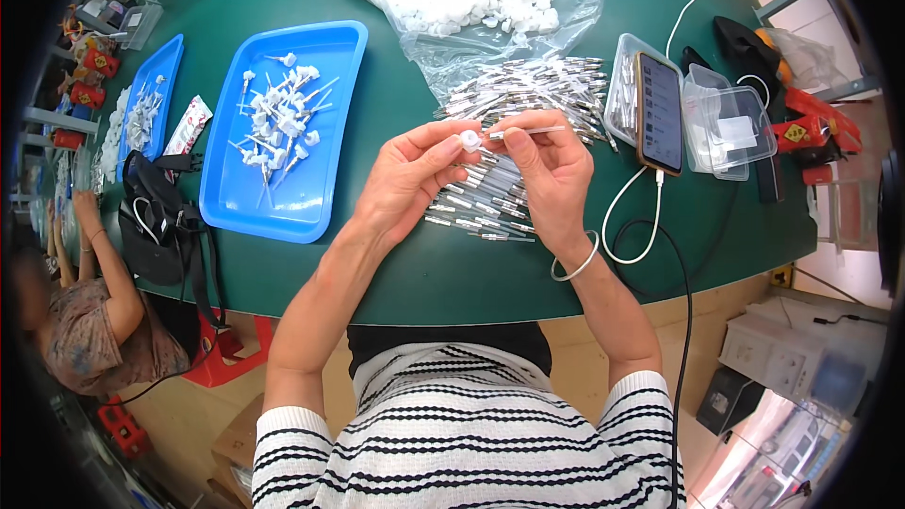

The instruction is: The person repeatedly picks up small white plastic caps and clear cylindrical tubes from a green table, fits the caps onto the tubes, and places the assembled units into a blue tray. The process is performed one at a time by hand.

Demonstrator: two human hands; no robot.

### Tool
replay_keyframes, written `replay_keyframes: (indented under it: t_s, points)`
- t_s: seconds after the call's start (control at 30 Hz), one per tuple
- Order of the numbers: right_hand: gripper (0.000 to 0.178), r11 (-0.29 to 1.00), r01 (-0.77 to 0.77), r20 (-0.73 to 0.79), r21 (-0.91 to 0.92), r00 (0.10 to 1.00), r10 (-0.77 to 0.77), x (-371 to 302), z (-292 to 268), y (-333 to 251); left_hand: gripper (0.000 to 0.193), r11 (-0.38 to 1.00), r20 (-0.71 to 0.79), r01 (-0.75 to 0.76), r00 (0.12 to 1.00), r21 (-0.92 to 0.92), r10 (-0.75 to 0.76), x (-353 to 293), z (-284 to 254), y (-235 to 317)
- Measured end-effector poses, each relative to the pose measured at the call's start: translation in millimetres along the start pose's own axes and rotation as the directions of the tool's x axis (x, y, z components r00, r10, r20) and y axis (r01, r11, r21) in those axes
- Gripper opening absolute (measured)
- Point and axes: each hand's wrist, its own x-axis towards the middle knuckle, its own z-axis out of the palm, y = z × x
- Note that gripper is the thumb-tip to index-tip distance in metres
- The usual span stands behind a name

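Note:
Between the thumb and fingertips of my left hand (407,177) is a small white plastic cap (469,139). A thin white rod with a metal-looking tip (535,130) is pinched in my right hand (554,179), its tip pointing at the cap. The two pieces meet or nearly meet; I cannot tell whether they are joined. Under and behind my hands lies a heap of similar thin rods (528,87), with more rods (485,200) spread below. To the left, a blue tray (325,155) holds several white caps with rods attached (280,123).
A clear bag of white caps (471,0) lies at the back. On the right stand a phone (659,113) on a charging cable, a clear box of rods (622,85) and clear plastic containers (726,127). A black bag (156,217) and another person (104,320) are at the left.

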Motion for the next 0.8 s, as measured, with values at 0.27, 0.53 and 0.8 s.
replay_keyframes:
  t_s: [0.27, 0.53, 0.8]
  points:
    - [0.010, 0.997, 0.024, 0.002, -0.069, 1.000, -0.024, -3, 2, -4, 0.023, 0.989, -0.007, -0.139, 0.990, 0.055, 0.140, 3, 0, -4]
    - [0.009, 0.999, 0.014, -0.041, -0.033, 0.999, -0.015, -2, 3, 0, 0.015, 0.994, -0.057, -0.105, 0.993, 0.030, 0.107, 1, 4, -5]
    - [0.010, 0.996, 0.066, -0.020, -0.065, 0.998, -0.067, -1, 1, 0, 0.022, 0.987, -0.059, -0.092, 0.993, 0.129, 0.100, -5, 11, 0]
